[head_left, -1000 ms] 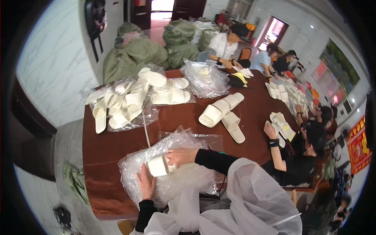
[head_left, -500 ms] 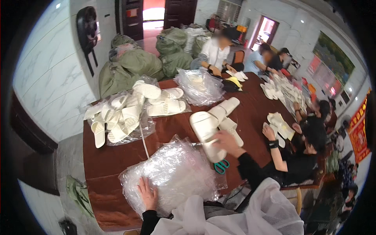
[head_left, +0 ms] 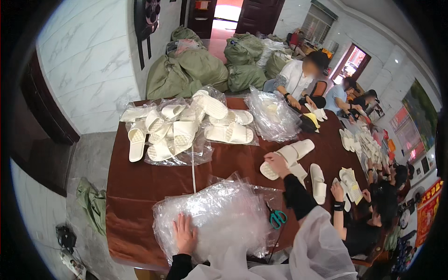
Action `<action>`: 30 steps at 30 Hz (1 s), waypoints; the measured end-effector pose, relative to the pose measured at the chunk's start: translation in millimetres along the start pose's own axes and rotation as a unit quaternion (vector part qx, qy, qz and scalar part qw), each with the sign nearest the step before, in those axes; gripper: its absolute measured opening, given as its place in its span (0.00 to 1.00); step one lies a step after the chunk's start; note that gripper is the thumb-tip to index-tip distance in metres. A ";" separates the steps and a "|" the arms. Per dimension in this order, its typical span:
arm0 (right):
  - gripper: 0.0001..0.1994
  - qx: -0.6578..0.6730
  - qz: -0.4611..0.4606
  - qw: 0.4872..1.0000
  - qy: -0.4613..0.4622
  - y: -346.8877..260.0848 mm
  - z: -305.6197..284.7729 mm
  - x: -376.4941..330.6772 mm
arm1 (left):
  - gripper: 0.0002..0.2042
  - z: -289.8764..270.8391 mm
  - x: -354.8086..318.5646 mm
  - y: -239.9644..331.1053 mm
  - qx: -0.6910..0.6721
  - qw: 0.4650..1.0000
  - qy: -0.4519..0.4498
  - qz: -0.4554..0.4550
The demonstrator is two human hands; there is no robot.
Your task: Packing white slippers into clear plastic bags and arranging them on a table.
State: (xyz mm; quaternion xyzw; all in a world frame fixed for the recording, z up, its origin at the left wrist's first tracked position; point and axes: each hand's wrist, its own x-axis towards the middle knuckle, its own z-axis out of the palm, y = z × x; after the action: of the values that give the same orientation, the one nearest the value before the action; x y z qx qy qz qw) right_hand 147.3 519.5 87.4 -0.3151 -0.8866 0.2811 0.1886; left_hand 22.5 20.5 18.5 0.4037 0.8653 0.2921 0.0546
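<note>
While the left hand (head_left: pixel 185 235) lies flat on clear plastic bags (head_left: pixel 228 210) at the head view's lower centre, the right hand (head_left: pixel 278 165), well apart, touches a cream slide slipper (head_left: pixel 267 173) right of centre; whether it grips, I cannot tell. Upper left, the slipper pile (head_left: pixel 183 130) looks largely bagged; loose slides (head_left: pixel 318 185) at centre right are not yet.

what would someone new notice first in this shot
Probably the heap of white slippers at the far left of the brown table, with bulky green sacks beyond it. Nearer, the left hand lies flat on shiny clear bags, and right of middle the right hand is at some loose slippers.
</note>
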 end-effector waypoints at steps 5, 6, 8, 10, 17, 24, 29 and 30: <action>0.18 0.093 0.127 0.988 -0.004 0.4 82.0 61.7 | 0.29 4.4 3.9 -0.1 0.000 1.000 -0.010 -0.013; 0.19 0.272 0.245 0.930 0.027 -9.2 94.7 71.7 | 0.29 1.9 1.8 -1.4 0.003 1.000 -0.007 -0.024; 0.20 0.433 0.355 0.827 0.050 -16.7 110.6 90.4 | 0.28 -2.1 -0.1 -1.3 0.007 0.999 -0.018 -0.042; 0.20 0.576 0.400 0.687 0.192 6.6 120.4 107.6 | 0.27 -1.6 2.8 1.8 -0.001 0.999 -0.015 -0.047; 0.10 0.595 0.416 0.648 0.232 36.2 146.5 143.5 | 0.26 -10.7 11.9 12.2 -0.021 0.994 -0.064 -0.080; 0.24 0.657 0.296 0.641 0.265 -9.8 107.4 129.3 | 0.27 -0.2 1.2 3.2 0.005 0.998 -0.037 -0.054; 0.12 0.396 0.104 0.843 0.350 -15.7 3.2 102.3 | 0.27 -0.2 3.8 5.2 0.012 1.000 -0.001 -0.009; 0.10 0.302 0.051 0.873 0.380 -33.5 -16.0 96.2 | 0.27 -0.3 1.1 3.3 0.014 1.000 -0.006 -0.015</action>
State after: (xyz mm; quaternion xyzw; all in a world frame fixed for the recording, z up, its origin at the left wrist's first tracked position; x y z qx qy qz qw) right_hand 70.1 568.0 135.6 -0.3700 -0.6012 0.4033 0.5822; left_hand 23.8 22.9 20.8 0.3934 0.8748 0.2766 0.0582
